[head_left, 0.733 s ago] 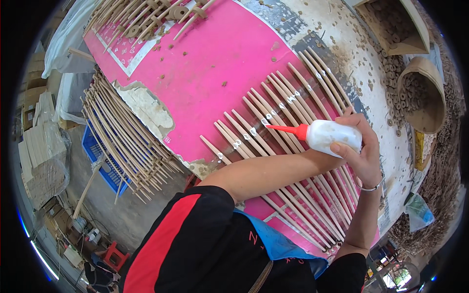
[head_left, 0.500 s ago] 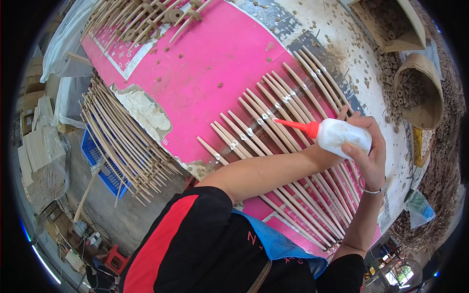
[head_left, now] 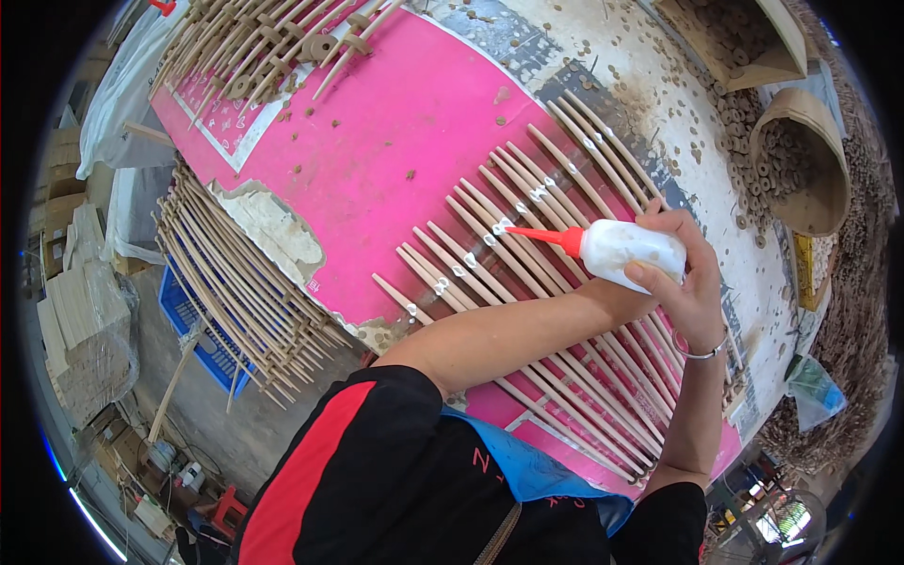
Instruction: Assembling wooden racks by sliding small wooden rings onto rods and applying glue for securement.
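Note:
My right hand (head_left: 692,273) is wrapped round a white squeeze bottle (head_left: 626,252) with a red cap and a long red nozzle (head_left: 541,235), which points left. The nozzle tip meets a white glue dab (head_left: 500,228) on one of several tapered wooden sticks (head_left: 480,264) laid out like a fan. Similar white dabs sit near the upper ends of the other sticks. My left forearm (head_left: 508,337) stretches across the sticks to the right. Behind the bottle and my right hand, my left hand is mostly hidden, so its grip does not show.
Pink sheeting (head_left: 377,169) covers part of the table. Sticks with wooden rings (head_left: 273,47) lie at the far left. Another stick bundle (head_left: 240,273) extends above a blue crate (head_left: 193,315). At right, a round container (head_left: 800,169) and a wooden box (head_left: 739,42) hold small rings.
My right hand and the glue bottle have shifted left, bringing the nozzle tip onto a dab. The whole view has also shifted slightly.

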Motion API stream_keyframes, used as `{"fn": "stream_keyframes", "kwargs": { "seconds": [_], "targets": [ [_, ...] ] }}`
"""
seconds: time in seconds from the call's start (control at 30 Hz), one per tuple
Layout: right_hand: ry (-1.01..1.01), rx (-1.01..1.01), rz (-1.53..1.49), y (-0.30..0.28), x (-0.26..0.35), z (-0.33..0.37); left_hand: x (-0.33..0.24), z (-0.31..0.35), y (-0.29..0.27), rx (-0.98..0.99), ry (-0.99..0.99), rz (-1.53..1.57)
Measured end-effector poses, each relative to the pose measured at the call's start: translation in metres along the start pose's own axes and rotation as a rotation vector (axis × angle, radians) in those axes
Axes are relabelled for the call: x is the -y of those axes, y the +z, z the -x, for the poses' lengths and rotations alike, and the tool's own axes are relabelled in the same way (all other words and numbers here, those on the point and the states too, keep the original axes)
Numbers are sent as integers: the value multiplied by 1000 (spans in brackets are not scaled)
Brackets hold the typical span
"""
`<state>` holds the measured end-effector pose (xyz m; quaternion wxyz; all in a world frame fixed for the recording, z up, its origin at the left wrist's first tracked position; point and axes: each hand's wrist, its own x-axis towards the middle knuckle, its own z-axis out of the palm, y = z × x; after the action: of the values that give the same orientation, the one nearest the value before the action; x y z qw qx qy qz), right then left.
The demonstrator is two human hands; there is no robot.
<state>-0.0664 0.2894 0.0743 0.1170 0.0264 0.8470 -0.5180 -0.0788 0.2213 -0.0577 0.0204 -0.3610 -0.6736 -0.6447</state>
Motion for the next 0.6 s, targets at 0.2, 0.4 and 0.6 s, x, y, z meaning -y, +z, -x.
{"fn": "stream_keyframes", "kwargs": {
  "seconds": [0.2, 0.4, 0.6],
  "targets": [
    [38, -58, -39, -10, -1, 9, 2, 1, 2, -51, 68, -57],
    [1, -195, -110, -6, -3, 11, 6, 5, -2, 25, 46, -101],
    [-19, -600, -395, -38, -19, 83, -17, -20, 10, 264, 106, -217]
  ]
}}
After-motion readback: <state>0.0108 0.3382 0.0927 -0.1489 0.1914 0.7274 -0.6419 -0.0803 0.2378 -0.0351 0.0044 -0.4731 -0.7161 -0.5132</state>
